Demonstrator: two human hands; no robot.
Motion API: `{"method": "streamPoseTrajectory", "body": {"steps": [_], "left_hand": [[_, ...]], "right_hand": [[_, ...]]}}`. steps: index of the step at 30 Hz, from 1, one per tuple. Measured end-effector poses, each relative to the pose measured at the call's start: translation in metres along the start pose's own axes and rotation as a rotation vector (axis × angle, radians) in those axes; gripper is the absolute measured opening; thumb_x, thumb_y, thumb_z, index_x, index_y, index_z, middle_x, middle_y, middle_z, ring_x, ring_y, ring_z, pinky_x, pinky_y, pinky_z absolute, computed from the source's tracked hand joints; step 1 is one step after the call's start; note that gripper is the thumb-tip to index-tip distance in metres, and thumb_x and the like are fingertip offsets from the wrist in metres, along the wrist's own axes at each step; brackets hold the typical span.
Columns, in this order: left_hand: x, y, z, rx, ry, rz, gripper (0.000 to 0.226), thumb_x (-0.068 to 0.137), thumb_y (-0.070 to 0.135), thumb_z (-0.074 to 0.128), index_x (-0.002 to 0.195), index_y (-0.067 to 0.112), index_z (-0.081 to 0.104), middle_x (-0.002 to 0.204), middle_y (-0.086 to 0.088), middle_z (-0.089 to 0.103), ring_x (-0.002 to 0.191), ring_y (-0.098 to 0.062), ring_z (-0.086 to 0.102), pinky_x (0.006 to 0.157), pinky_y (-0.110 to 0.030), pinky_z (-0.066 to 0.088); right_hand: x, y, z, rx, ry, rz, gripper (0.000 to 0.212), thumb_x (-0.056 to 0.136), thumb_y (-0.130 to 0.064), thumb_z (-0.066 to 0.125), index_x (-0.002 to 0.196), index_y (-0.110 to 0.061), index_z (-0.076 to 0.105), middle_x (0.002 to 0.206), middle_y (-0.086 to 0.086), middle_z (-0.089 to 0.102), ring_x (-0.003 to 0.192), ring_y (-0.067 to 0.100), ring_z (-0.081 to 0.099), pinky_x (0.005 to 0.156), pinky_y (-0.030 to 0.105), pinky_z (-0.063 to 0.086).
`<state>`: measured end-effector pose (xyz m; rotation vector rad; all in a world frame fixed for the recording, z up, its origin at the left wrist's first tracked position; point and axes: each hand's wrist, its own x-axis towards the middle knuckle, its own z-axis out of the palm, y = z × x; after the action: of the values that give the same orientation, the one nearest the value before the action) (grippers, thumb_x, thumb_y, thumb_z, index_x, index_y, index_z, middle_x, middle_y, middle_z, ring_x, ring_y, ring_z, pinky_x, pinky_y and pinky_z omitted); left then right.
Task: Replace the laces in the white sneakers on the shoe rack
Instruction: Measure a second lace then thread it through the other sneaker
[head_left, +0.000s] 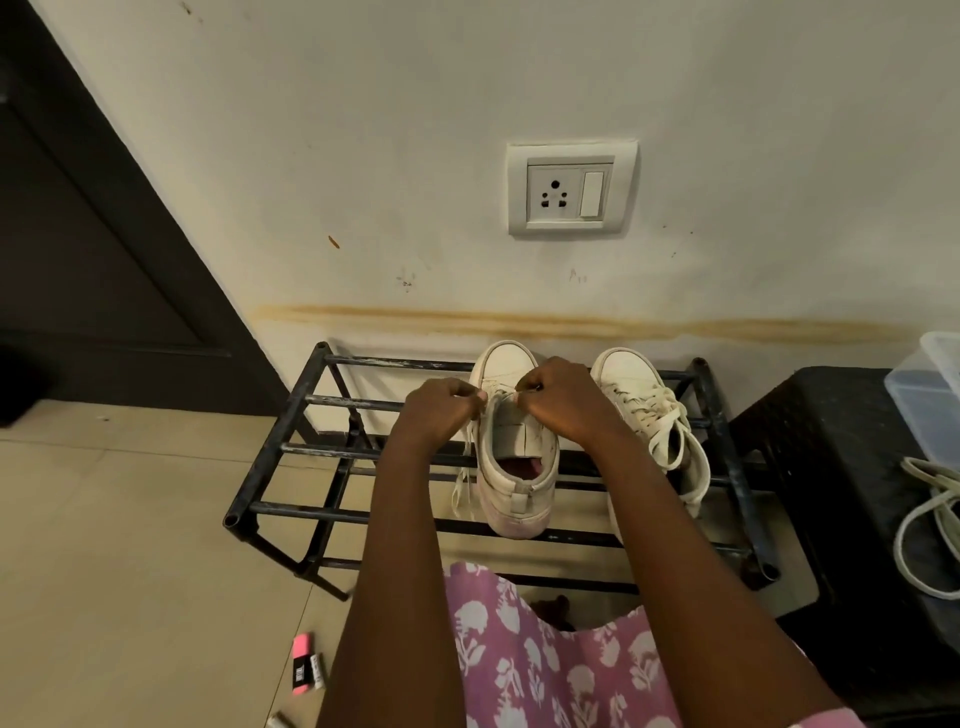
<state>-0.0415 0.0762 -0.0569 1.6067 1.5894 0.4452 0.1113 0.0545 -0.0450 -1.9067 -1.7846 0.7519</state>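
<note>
On the top bars of the black shoe rack (291, 447), by the far wall, stand two white shoes. My left hand (441, 410) and right hand (558, 402) are curled over the front of the left sneaker (519, 467), each pinching its lace (465, 483), which hangs loose down the shoe's left side. The right sneaker (639, 405), just beside it, is laced. Spare laces (930, 519) lie on the black stool (831, 467) at right.

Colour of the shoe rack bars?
Black, with scuffed pale patches on the shoe rack; head view.
</note>
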Motion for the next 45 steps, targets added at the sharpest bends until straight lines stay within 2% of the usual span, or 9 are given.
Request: {"method": "streamPoseTrajectory", "body": {"steps": [6,10,13,18,23,29,33,37,45], "left_hand": [[0.001,-0.002,-0.002,0.071,0.005,0.075,0.013,0.088,0.026,0.063,0.100,0.022,0.066,0.095,0.000,0.064,0.090,-0.014,0.057,0.077,-0.026,0.042],[0.005,-0.004,0.000,0.173,0.023,0.066,0.009,0.089,0.029,0.061,0.092,0.025,0.068,0.098,0.001,0.067,0.102,-0.020,0.059,0.097,-0.043,0.043],[0.005,0.000,0.002,0.164,0.048,0.023,0.014,0.092,0.020,0.054,0.093,0.018,0.068,0.103,-0.007,0.068,0.102,-0.024,0.060,0.094,-0.037,0.044],[0.001,-0.001,0.001,0.060,0.024,-0.008,0.022,0.096,0.009,0.044,0.104,0.002,0.063,0.102,-0.014,0.069,0.081,-0.015,0.061,0.069,-0.021,0.040],[-0.001,-0.002,-0.006,0.223,-0.088,0.017,0.028,0.095,0.011,0.047,0.098,-0.008,0.066,0.104,-0.020,0.067,0.082,-0.020,0.052,0.058,-0.020,0.032],[0.004,-0.004,-0.002,0.167,-0.048,-0.065,0.034,0.099,0.022,0.041,0.113,-0.001,0.063,0.114,-0.016,0.065,0.104,-0.031,0.059,0.080,-0.029,0.041],[0.003,-0.008,-0.002,0.157,-0.006,0.035,0.029,0.095,0.024,0.053,0.120,0.014,0.064,0.114,-0.006,0.067,0.086,-0.015,0.061,0.070,-0.018,0.043],[0.003,-0.007,-0.002,0.182,-0.011,0.050,0.024,0.088,0.017,0.063,0.109,0.007,0.070,0.105,-0.011,0.070,0.075,-0.009,0.060,0.068,-0.016,0.042],[0.005,-0.002,0.002,-0.038,0.088,0.016,0.013,0.096,0.018,0.049,0.099,0.011,0.058,0.097,-0.006,0.065,0.089,-0.018,0.058,0.068,-0.024,0.038]], "right_hand": [[0.003,-0.008,0.012,-0.182,0.179,-0.002,0.022,0.082,-0.004,0.059,0.097,-0.009,0.074,0.099,0.011,0.070,0.090,0.025,0.064,0.076,0.032,0.052],[0.000,-0.004,0.020,-0.257,0.304,-0.014,0.022,0.088,-0.007,0.055,0.102,-0.009,0.072,0.104,0.008,0.064,0.096,0.026,0.062,0.066,0.027,0.041],[-0.003,-0.001,0.026,-0.389,0.328,-0.150,0.022,0.089,-0.005,0.052,0.102,-0.004,0.070,0.105,0.013,0.062,0.095,0.031,0.061,0.064,0.030,0.040],[-0.004,0.006,0.032,-0.224,0.243,-0.156,0.012,0.082,0.002,0.055,0.089,0.001,0.066,0.104,0.014,0.057,0.091,0.030,0.057,0.069,0.033,0.043],[-0.005,0.012,0.023,-0.006,0.209,-0.074,0.012,0.079,0.005,0.057,0.085,-0.002,0.065,0.093,0.003,0.046,0.087,0.019,0.049,0.070,0.028,0.038],[-0.004,0.013,0.023,0.169,0.199,-0.031,0.021,0.077,-0.005,0.063,0.093,-0.014,0.052,0.087,-0.001,0.048,0.077,0.014,0.045,0.058,0.020,0.033],[-0.003,0.010,0.019,0.321,0.279,0.010,0.008,0.081,-0.007,0.060,0.089,-0.008,0.062,0.087,0.005,0.057,0.077,0.015,0.051,0.062,0.016,0.036],[-0.002,0.012,0.017,0.323,0.314,0.043,0.017,0.082,0.000,0.050,0.089,-0.007,0.064,0.094,0.007,0.061,0.076,0.014,0.052,0.061,0.014,0.035],[0.001,0.009,0.016,0.255,0.334,0.018,0.028,0.083,0.009,0.046,0.093,-0.006,0.068,0.100,0.009,0.061,0.081,0.009,0.050,0.062,0.002,0.034]]}}
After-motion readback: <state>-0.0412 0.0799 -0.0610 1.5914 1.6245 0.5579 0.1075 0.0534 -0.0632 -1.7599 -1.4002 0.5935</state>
